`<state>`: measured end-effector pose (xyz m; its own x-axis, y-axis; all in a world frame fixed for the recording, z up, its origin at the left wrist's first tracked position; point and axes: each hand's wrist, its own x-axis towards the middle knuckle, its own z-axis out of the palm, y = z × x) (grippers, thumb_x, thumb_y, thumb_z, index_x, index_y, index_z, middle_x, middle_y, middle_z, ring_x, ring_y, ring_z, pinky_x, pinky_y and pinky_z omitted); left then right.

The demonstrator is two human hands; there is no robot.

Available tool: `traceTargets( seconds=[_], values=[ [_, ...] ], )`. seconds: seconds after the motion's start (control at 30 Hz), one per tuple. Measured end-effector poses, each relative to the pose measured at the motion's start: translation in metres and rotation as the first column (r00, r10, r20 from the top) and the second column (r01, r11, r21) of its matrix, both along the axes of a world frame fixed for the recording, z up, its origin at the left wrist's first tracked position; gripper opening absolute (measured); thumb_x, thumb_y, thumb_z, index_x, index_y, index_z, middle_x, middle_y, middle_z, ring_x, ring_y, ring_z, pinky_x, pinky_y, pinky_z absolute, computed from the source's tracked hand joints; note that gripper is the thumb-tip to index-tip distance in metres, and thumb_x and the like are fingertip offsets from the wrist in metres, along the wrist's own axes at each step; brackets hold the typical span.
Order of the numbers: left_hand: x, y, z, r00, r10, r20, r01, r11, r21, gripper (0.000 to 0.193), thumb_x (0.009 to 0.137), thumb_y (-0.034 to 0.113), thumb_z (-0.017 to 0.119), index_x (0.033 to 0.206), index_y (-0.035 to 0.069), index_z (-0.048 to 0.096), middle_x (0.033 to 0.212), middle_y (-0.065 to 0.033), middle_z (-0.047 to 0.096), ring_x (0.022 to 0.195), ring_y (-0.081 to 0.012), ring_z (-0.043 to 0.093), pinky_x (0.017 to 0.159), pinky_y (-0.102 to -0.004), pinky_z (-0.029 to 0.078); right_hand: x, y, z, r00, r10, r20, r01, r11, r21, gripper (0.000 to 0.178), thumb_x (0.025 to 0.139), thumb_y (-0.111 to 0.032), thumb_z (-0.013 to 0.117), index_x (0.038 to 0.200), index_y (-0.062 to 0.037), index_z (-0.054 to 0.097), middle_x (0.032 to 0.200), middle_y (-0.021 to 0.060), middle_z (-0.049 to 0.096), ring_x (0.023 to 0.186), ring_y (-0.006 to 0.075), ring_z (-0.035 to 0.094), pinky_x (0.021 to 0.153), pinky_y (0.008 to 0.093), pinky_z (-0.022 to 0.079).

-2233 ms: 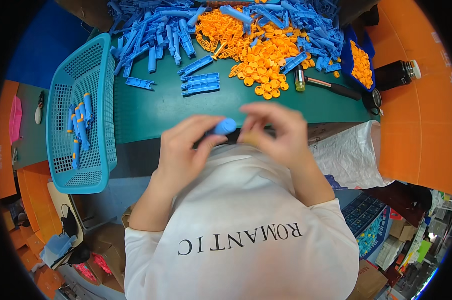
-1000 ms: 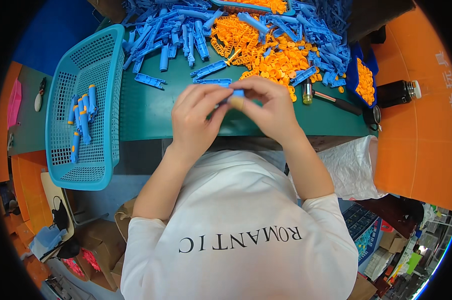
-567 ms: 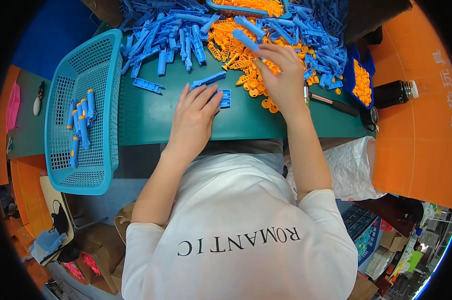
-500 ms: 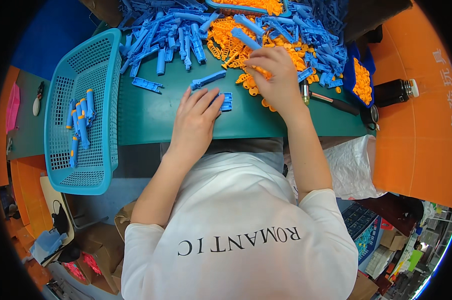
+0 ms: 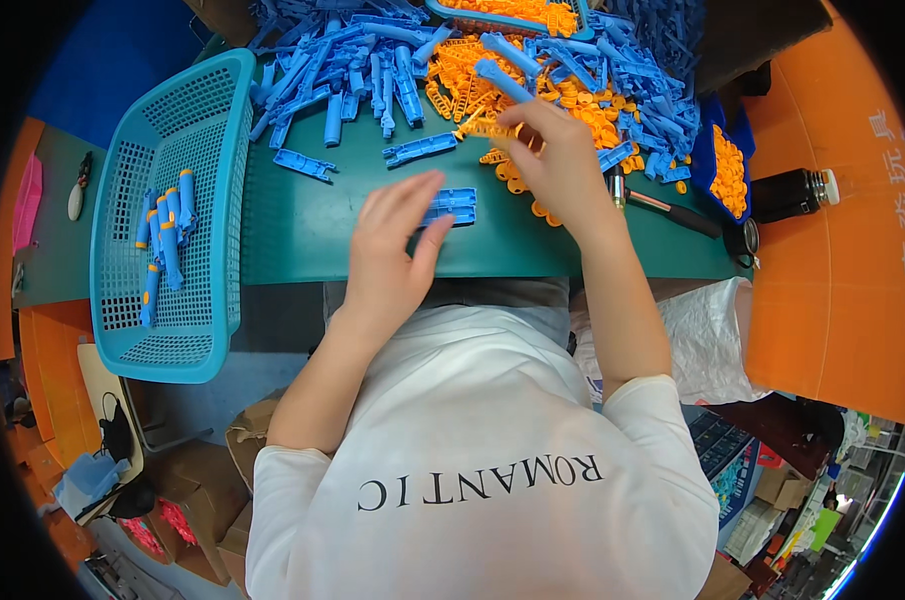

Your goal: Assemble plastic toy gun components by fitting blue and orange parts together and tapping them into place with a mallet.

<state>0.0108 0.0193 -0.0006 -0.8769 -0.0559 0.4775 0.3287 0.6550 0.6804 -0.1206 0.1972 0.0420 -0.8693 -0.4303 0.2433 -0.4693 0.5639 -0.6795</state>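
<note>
My left hand is spread, thumb apart from the fingers, slightly blurred. It hovers at or touches the left side of a small blue grooved plastic block on the green table; the fingers partly hide that block. Beyond the fingertips lies a blue half-shell, its hollow side up. My right hand is closed in a pinch on an orange toothed plastic strip, above the near edge of an orange parts pile. Small orange round caps lie beyond and below that hand.
A light-blue basket at the left holds several blue tubes with orange ends. Blue shells heap along the back. At the right are a dark-blue bin of orange parts, a black-handled tool and a black bottle.
My left hand has come away from the blue half-shell, which now lies hollow side up, and its thumb has spread. An orange toothed strip now shows in my right hand.
</note>
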Motion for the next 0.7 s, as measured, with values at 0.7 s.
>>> traceTargets(
  seconds=[0.7],
  values=[
    [0.02, -0.018, 0.028, 0.982, -0.158, 0.104, 0.126, 0.957, 0.261, 0.018, 0.078, -0.006, 0.078, 0.095, 0.0, 0.077, 0.089, -0.008, 0.071, 0.085, -0.0181, 0.069, 0.071, -0.0293, 0.054, 0.077, 0.011, -0.016, 0.937, 0.349, 0.036, -0.317, 0.886, -0.34, 0.018, 0.081, 0.0, 0.077, 0.099, -0.0003, 0.076, 0.099, 0.0113, 0.075, 0.092, 0.0248, 0.072, 0.079, 0.0322, 0.056]
  ],
)
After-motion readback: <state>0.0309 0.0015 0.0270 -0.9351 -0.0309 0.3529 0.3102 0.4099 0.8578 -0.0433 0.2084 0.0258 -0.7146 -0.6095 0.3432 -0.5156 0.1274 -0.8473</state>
